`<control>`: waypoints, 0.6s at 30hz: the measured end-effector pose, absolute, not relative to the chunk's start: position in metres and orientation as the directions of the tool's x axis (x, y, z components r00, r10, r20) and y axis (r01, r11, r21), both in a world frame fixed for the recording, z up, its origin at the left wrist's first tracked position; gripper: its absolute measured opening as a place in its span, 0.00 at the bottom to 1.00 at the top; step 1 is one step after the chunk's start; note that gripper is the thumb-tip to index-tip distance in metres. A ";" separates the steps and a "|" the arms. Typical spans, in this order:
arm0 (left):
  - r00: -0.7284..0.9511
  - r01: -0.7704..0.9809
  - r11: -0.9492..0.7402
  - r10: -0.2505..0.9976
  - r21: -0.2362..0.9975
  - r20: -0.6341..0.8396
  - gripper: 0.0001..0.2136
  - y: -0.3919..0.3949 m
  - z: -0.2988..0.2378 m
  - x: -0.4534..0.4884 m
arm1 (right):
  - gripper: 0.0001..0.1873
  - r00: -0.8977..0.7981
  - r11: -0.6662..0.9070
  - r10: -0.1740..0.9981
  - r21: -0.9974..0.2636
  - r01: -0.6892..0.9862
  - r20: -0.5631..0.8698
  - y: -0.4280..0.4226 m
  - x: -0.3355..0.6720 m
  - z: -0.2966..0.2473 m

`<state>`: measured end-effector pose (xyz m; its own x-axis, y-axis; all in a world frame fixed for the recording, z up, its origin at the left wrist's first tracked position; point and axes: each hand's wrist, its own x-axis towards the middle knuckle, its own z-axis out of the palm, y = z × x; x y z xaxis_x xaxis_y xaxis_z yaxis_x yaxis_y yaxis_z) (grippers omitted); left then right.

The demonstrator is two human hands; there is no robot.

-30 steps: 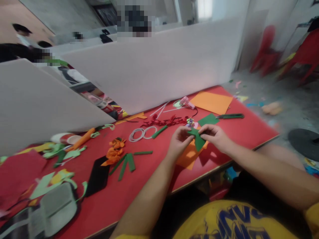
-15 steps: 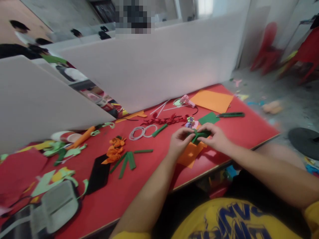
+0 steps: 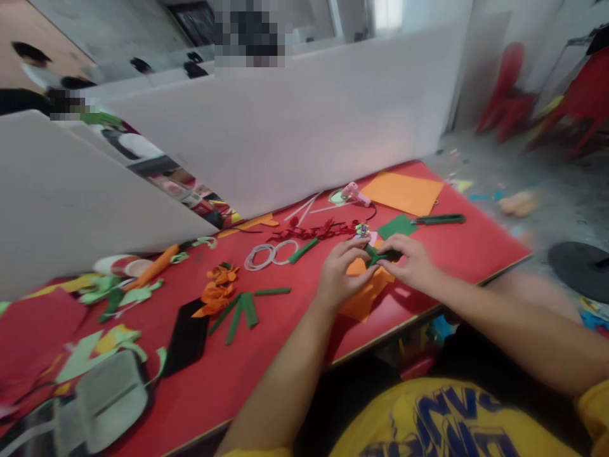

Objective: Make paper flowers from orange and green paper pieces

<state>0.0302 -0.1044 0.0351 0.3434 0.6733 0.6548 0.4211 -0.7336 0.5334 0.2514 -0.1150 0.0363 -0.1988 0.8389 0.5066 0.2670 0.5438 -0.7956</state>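
Note:
Both of my hands are closed at the fingertips on a folded dark green craft piece (image 3: 377, 256) above the table's front right part. My left hand (image 3: 343, 271) touches it from the left with thumb and fingers. My right hand (image 3: 410, 259) pinches its right side, hiding part of it. Just under them lies an orange sheet (image 3: 364, 298). A small bunch of coloured beads or flowers (image 3: 362, 229) is right behind my fingers. Beyond it are a green square sheet (image 3: 398, 227) and a green utility knife (image 3: 440, 219).
On the red table (image 3: 285, 330) lie green strips (image 3: 248, 310), orange flowers (image 3: 219, 292), a black flat object (image 3: 186, 336), a grey case (image 3: 111, 397), clear tubing coils (image 3: 261, 257), red trimmings (image 3: 314, 230) and a pink glue gun (image 3: 356, 193). A white partition (image 3: 333, 120) stands behind.
My left hand's index finger has lifted and spread away from its thumb on the green piece. My right hand stays nearly in place. The view has shifted slightly.

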 end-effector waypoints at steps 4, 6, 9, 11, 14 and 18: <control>0.379 0.465 -0.741 0.661 0.484 0.647 0.08 -0.106 0.038 0.028 | 0.06 -0.224 0.569 0.823 -0.767 0.298 0.523 -0.116 0.252 0.036; 0.407 0.462 -0.749 0.654 0.474 0.637 0.07 -0.108 0.040 0.027 | 0.06 -0.228 0.568 0.823 -0.764 0.308 0.520 -0.116 0.252 0.036; 0.447 0.445 -0.782 0.617 0.437 0.648 0.04 -0.107 0.042 0.027 | 0.06 -0.238 0.571 0.821 -0.755 0.322 0.519 -0.115 0.253 0.036; 0.469 0.439 -0.802 0.590 0.406 0.658 0.04 -0.106 0.043 0.027 | 0.06 -0.253 0.582 0.813 -0.744 0.328 0.525 -0.115 0.253 0.036; 0.487 0.445 -0.810 0.578 0.383 0.655 0.05 -0.103 0.043 0.027 | 0.05 -0.277 0.600 0.799 -0.729 0.330 0.534 -0.116 0.254 0.038; 0.474 0.412 -0.797 0.601 0.441 0.644 0.03 -0.102 0.041 0.026 | 0.04 -0.305 0.602 0.797 -0.728 0.329 0.521 -0.117 0.255 0.042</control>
